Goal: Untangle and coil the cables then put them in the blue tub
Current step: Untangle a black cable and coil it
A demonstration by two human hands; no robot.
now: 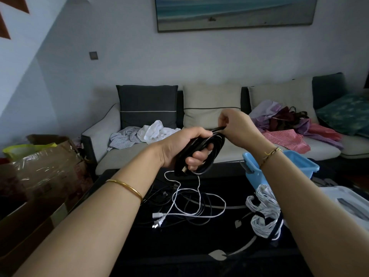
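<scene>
Coiling is the step in hand: our left hand (179, 148) is wrapped round a coil of thick black rubber cable (211, 156), fingers curled through its loops, holding it up above the dark glossy table (179, 248). Our right hand (233, 126) pinches the topmost strand between thumb and fingertips, as if laying on the last turn. A thin white power cable (199, 208) rises from its loose loops on the table to the bottom of the coil (whether it is caught among the black turns or only hanging beside them, we cannot tell from this angle). Its two-pin plug lies on the table among thin dark cables (189, 198) not yet sorted. A bundle of white cord (265, 212), bound with a dark strap, rests just beside our right forearm. The blue plastic tub (307, 163) sits at the table's far right, partly hidden behind that forearm, and its inside is out of view. We judge the task well short of done. Next we should seat the final loop and slip the white cable free, keeping the left grip firm so the turns do not spring apart. Then the coil can go across to the tub.
</scene>
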